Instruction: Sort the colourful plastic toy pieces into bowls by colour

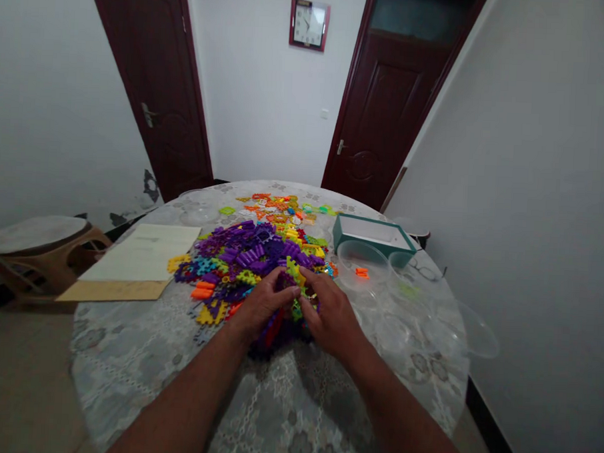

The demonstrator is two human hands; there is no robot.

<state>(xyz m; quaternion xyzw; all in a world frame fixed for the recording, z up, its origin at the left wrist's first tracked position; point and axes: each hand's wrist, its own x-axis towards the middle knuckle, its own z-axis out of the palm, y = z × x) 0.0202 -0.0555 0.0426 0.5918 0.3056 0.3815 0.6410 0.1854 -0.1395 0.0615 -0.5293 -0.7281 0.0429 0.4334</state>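
Both of my hands meet over the near side of a big pile of plastic interlocking building pieces (251, 247), mostly purple. My left hand (264, 304) is closed, its thumb and fingers pinching the left side of a yellow-green and purple assembly of building pieces (294, 271). From the other side my right hand (334, 313) grips the same assembly, with thumb and fingertips bent round it. Below the hands hang or lie more purple and red pieces (273, 329); whether they join the assembly I cannot tell. My fingers hide part of it.
Orange and yellow flat pieces (277, 209) are scattered farther back. A green-edged white box (374, 233) stands at the right, near a clear bowl (350, 259) with orange pieces. Other clear containers (442, 326) and glasses (427, 271) are there. An open notebook (141, 253) lies left.
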